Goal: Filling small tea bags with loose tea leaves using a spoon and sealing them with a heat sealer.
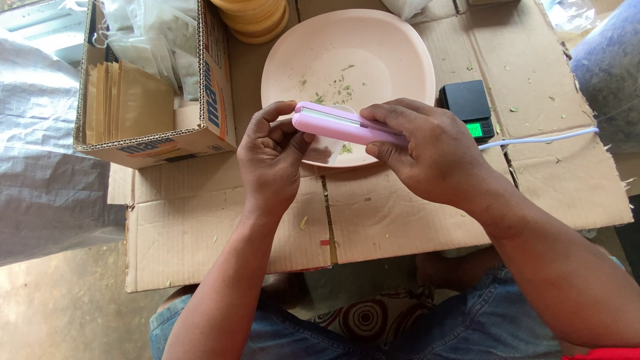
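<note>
Pink sealer (343, 125) half-hidden by right hand (427, 150).

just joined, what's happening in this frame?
A person sits over flattened cardboard and holds a small pink clamp-type tool in both hands: the right hand grips its body, the left hand pinches its tip. A white cord runs off to the right. Just behind is a pale pink plate with green leaf crumbs, a small black scale beside it, and a box of brown paper pouches on the left.
</note>
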